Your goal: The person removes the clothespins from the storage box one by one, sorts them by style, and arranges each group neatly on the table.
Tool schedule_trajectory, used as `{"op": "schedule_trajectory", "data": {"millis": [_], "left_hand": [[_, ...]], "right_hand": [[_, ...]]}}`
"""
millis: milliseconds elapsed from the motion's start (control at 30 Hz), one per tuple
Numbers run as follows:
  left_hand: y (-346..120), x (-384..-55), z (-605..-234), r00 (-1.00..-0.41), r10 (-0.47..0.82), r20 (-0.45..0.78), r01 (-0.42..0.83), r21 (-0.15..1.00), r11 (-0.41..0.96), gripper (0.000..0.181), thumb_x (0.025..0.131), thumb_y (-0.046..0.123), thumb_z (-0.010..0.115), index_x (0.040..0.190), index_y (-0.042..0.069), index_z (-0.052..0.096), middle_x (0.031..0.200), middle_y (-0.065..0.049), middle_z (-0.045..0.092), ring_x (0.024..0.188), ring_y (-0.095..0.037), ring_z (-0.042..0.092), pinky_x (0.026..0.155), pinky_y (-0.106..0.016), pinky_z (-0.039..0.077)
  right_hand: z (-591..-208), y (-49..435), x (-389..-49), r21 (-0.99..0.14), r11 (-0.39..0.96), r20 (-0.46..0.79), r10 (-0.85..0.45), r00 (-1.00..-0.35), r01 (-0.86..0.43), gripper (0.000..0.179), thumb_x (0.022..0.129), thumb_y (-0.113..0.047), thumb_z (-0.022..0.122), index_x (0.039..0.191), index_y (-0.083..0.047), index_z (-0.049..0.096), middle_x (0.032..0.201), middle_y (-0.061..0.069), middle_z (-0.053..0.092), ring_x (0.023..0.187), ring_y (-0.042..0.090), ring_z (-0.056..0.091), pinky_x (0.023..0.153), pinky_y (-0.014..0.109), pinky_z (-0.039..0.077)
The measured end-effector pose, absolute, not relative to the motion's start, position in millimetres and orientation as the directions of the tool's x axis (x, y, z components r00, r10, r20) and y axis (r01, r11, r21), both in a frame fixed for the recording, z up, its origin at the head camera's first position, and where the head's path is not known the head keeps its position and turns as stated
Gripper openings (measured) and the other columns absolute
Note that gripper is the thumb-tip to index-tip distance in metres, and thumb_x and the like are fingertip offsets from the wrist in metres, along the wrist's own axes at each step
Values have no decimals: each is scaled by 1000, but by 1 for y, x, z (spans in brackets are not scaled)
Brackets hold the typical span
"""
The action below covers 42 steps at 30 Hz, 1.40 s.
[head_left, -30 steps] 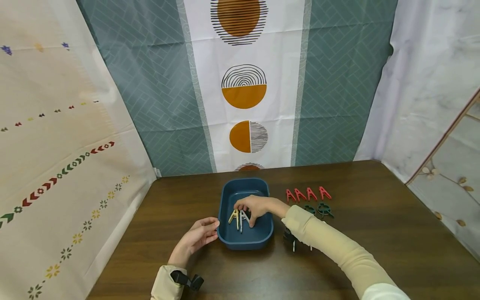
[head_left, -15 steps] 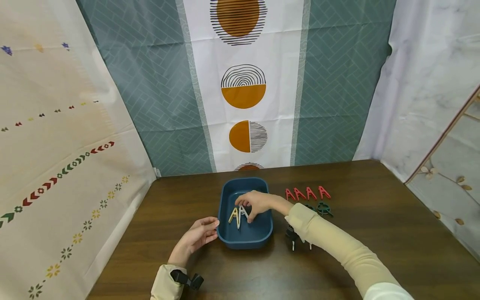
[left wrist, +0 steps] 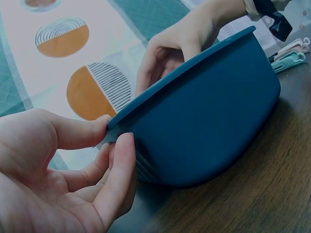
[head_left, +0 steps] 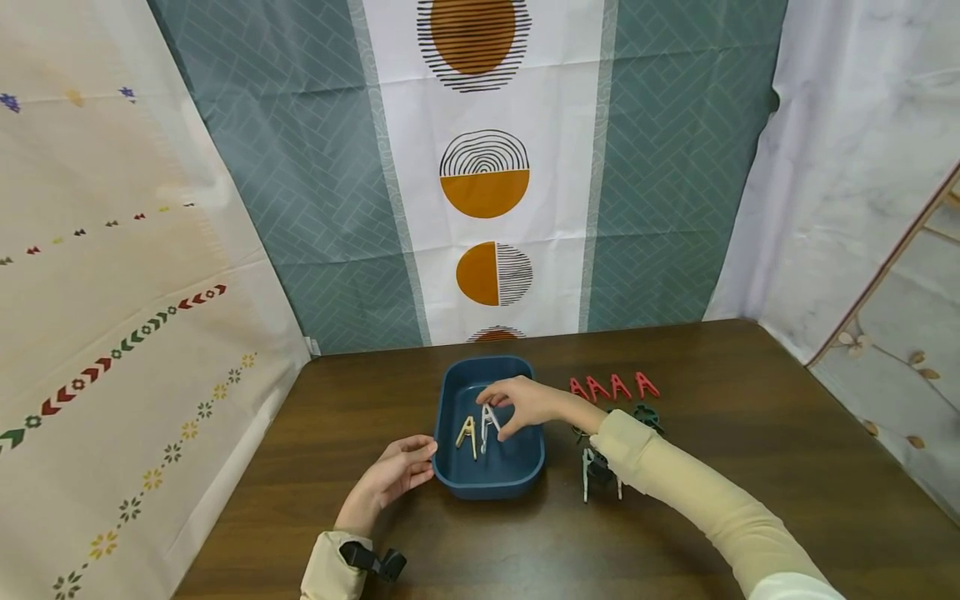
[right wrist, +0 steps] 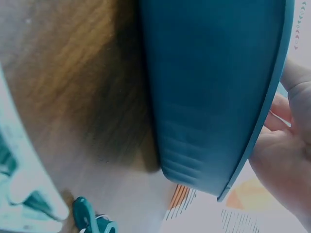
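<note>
My left hand (head_left: 397, 471) pinches the left rim of a blue plastic bin (head_left: 491, 492), thumb on the rim and fingers under it, as the left wrist view shows. My right hand (head_left: 525, 404) reaches into the bin, holding a whitish clothespin (head_left: 487, 416) by its upper part and one leg. Just left of it, a pale yellow clothespin (head_left: 467, 435) stands apart on the bin floor. The outer wall of the bin (right wrist: 214, 92) fills much of the right wrist view, with part of a hand beyond its rim.
Several red clothespins (head_left: 618, 387) stand in a row right of the bin. Green clothespins (head_left: 647, 417) are in front, partly hidden by the right sleeve (head_left: 675, 492). Nearer stand pale clothespins (head_left: 587, 479). A patterned cloth (head_left: 510, 283) hangs behind the brown table (head_left: 360, 392).
My right hand has shifted slightly right and away from me with the whitish clothespin, widening the gap to the yellow one. The left hand has kept its hold on the bin.
</note>
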State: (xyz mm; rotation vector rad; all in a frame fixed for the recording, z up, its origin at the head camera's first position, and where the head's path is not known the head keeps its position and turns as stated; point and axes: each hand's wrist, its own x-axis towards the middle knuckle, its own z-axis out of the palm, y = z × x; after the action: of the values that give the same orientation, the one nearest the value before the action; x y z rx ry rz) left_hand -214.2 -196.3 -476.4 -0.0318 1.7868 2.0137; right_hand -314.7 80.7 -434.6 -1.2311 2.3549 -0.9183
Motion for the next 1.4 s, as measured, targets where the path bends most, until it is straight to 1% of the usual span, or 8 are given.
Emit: {"op": "schedule_trajectory", "data": {"millis": [233,500,733,967,1167,1400], "left_hand": [[-197,-214,-475,-898,319,-302,-342,937,-74,22,97,16,58,114,4,50,82,4,62,72,-5,64,72,-19,56],[-196,-214,-476,-896,322,-307,-349,934,-79,21,97,17,59,113,5,51,81,4,63,72,-5,64,73,-19,56],[-197,-214,-476,-893,332,-304,-350,933,-87,17,97,15,58,110,7,52,81,5,63,73,-5,63,74,-19,56],[-198,-215,-477,-892,342,-296,-343,936,-85,20,97,15,57,113,5,51,80,5,64,72,-4,64,75,-20,57],[-198,-217,-475,-891,361,-274,-332,937,-109,20,98,10,55,115,3,49,80,4,64,71,-4,64,73,-19,56],[-197,-217,-474,-891,369,-263,-330,935,-130,20,98,8,55,116,1,48,82,3,63,71,-4,63,71,-17,55]], "right_hand": [[-433,88,-310,-701,386,44,-816,-577,-599,67,76,-19,84,133,-3,54,134,12,57,120,26,57,103,36,48],[-437,101,-308,-763,344,65,-801,-595,-548,66,77,-21,82,134,-5,53,136,9,56,121,24,56,103,34,47],[-437,117,-305,-816,274,101,-799,-593,-508,66,80,-21,80,136,0,50,139,16,53,124,29,53,106,39,44],[-437,138,-301,-840,247,119,-786,-606,-484,65,82,-20,78,137,-1,48,141,23,48,128,32,51,107,37,44],[-437,150,-298,-858,216,143,-771,-620,-467,65,81,-16,78,137,0,48,140,26,48,128,35,51,107,41,43],[-437,168,-294,-851,229,149,-757,-636,-472,66,82,-17,78,137,1,47,140,26,48,128,36,50,106,39,43]]}}
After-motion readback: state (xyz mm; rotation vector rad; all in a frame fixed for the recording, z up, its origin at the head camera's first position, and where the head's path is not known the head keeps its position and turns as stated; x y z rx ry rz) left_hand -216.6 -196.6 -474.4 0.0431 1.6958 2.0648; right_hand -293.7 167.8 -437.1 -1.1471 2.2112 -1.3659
